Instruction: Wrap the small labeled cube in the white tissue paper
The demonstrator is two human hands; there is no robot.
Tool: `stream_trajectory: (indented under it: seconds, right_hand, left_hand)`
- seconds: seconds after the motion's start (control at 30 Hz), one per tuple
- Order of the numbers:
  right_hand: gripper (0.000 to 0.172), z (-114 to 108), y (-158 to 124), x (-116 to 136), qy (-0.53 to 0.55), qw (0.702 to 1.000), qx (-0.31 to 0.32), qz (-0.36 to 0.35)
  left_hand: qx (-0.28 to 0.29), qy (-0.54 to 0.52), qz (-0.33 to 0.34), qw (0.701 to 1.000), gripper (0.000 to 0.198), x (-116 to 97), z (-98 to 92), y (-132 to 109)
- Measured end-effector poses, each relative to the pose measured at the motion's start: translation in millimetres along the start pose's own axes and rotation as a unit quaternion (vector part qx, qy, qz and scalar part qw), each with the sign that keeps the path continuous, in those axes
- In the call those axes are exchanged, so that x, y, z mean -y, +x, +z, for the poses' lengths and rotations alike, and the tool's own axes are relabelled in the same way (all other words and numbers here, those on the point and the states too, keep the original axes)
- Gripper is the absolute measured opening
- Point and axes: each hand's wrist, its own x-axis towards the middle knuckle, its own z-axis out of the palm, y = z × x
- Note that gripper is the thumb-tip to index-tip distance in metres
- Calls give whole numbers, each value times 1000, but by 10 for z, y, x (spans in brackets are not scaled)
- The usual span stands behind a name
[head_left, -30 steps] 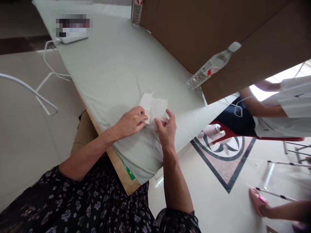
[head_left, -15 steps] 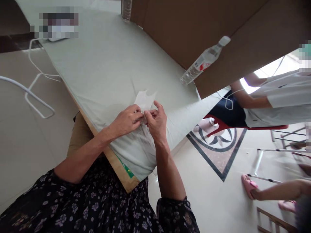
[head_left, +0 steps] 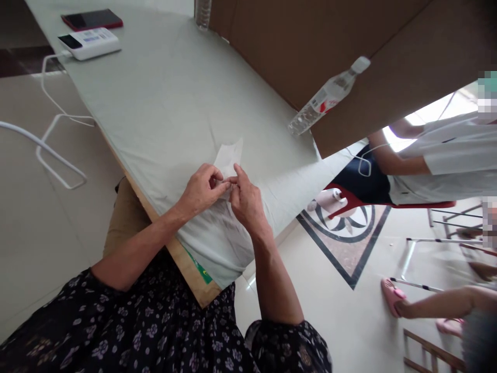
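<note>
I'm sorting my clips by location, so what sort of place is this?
Indoors, perhaps a shared room or hall, though I can't be sure: there's a cloth-covered table, a shiny floor with an inlaid pattern, and another person sitting nearby.

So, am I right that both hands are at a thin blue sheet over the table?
Nearly: the thin sheet is white, not blue, as the head view shows. The left hand and right hand are indeed at it, over the table.
</note>
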Motion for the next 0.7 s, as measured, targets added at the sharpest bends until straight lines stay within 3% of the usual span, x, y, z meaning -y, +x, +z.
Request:
stream_trajectory:
  seconds: [0.13,0.2,0.33,0.43,0.57,0.7]
  right_hand:
    - [52,9,45,-48,132,991,-11,32]
    - [48,8,54,-68,171,982,-59,51]
    - [40,-33,77,-142,150,975,-147,70]
    - [41,-56,120,-215,130,980,-135,67]
    - [46,-14,183,-265,102,988,-109,35]
    - [51,37,225,-272,70,995,-72,-5]
  left_hand:
    - [22,62,0,998,12,-12,14,14]
    - [38,82,-8,996,13,-26,0,18]
    - [74,133,-39,988,26,-89,-41,55]
    - [119,185,-58,974,38,-133,-74,122]
    - [177,226,-55,956,37,-125,-103,217]
    - [181,212,-27,960,34,-60,-105,236]
